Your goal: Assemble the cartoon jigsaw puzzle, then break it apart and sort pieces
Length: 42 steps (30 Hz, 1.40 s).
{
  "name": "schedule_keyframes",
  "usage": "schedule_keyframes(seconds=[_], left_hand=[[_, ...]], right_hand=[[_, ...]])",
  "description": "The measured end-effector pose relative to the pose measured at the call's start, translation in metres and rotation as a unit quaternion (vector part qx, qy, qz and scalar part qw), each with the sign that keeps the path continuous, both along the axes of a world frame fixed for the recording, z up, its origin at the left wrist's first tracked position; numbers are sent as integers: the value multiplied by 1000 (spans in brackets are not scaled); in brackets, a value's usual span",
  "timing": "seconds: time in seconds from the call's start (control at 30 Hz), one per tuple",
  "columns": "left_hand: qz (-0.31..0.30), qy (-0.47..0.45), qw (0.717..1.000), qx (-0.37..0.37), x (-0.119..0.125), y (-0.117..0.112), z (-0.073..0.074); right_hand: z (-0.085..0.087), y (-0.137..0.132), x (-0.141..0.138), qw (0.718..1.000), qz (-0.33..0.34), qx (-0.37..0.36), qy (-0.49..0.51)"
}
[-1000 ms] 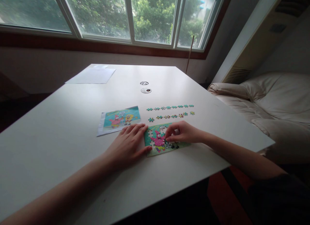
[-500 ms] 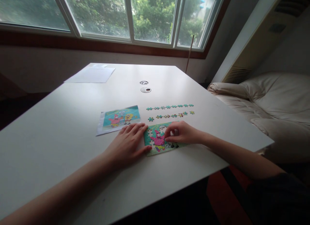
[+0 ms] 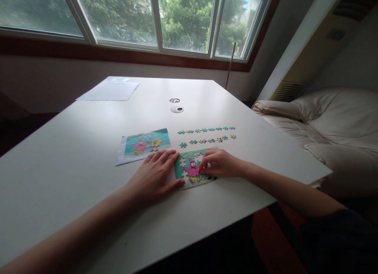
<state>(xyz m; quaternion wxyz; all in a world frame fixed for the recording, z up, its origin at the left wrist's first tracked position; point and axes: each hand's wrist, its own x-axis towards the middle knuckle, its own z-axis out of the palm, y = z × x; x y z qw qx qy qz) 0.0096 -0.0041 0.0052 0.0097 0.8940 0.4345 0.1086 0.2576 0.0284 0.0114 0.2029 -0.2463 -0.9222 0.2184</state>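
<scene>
The white tabletop (image 3: 73, 152) carries fifteen loose pieces (image 3: 211, 129) in two rows; one puzzle (image 3: 193, 171) lies just nearer. The left hand (image 3: 158, 171) lies spread at its left edge; whether the right hand (image 3: 220, 162), curled over it, grips anything, I can't tell.

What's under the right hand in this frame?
Under the right hand is the right part of the puzzle board. The pink figure shows beside the hand; the area directly beneath is covered, so any pinched piece can't be made out.

On the table (image 3: 165, 226), the puzzle (image 3: 191, 174) sits near — picture sheet (image 3: 136, 145) left, loose pieces (image 3: 211, 140) on its far side — paper (image 3: 109, 91) far left.
</scene>
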Motion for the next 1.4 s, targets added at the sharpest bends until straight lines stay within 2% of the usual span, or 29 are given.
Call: schedule_keyframes(seconds=[0.47,1.03,1.4], left_hand=[[0,9,1000,1,-1,1,-2],[-2,11,1000,7,1,0,2],[-15,-8,1000,7,-2,0,4]], right_hand=[[2,0,2,1000,12,9,-10],[0,2,5,1000,22,13,-5],[7,11,18,996,-56,59,-23]])
